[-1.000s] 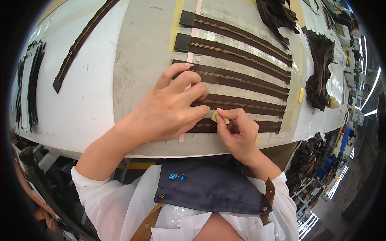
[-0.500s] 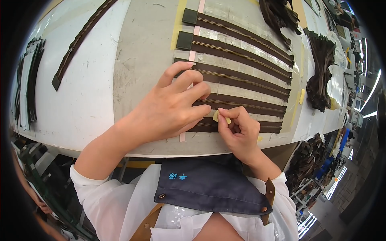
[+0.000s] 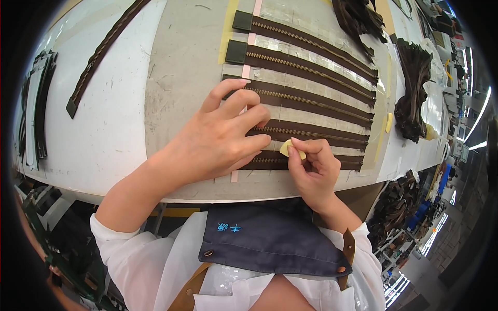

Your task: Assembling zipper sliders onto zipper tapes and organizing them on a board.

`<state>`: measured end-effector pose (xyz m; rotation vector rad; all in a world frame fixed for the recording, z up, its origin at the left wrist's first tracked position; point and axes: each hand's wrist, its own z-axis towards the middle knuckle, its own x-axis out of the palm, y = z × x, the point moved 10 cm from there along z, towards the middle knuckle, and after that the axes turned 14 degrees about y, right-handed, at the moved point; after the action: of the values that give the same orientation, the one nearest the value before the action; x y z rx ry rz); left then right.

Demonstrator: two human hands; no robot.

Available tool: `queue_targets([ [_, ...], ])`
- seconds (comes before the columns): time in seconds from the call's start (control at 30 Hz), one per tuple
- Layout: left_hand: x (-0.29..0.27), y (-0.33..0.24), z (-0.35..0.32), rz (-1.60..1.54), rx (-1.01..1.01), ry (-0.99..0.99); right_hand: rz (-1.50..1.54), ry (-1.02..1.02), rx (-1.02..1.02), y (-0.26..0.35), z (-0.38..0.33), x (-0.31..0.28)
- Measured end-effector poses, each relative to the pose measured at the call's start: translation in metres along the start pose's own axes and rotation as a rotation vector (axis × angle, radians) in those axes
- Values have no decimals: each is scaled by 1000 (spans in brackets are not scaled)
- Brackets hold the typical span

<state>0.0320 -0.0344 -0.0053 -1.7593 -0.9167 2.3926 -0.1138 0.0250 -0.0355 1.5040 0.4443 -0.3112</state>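
Several dark brown zippers with brass teeth lie in a row on the grey board; the far ones end at the left in dark green tabs, such as this tab. My left hand spreads over the left ends of the nearer zippers, fingers apart and bent, fingertips resting on or just over them. It hides those ends. My right hand pinches a small pale yellow piece with rounded edges between thumb and fingers, above the nearest zipper. I cannot tell whether the piece touches the zipper.
On the white table at the left lie a tabbed zipper and a stack of dark strips. Bundles of brown zippers lie at the right. Another yellow piece sits by the board's right edge. The table's front edge is close to my body.
My right hand has shifted slightly right with the yellow piece, which shows more fully now and stands farther from my left fingers. My left hand has hardly moved.
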Motion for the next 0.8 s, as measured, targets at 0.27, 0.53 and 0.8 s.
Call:
queue_targets([
  [0.27,-4,1,2,7,5,-17,-88,100,21,14,-15,13],
  [0.53,-3,7,1,-3,0,-13,-160,91,-63,21,-11,19],
  [0.8,-1,2,0,-10,1,-3,-171,98,-84,20,-18,19],
])
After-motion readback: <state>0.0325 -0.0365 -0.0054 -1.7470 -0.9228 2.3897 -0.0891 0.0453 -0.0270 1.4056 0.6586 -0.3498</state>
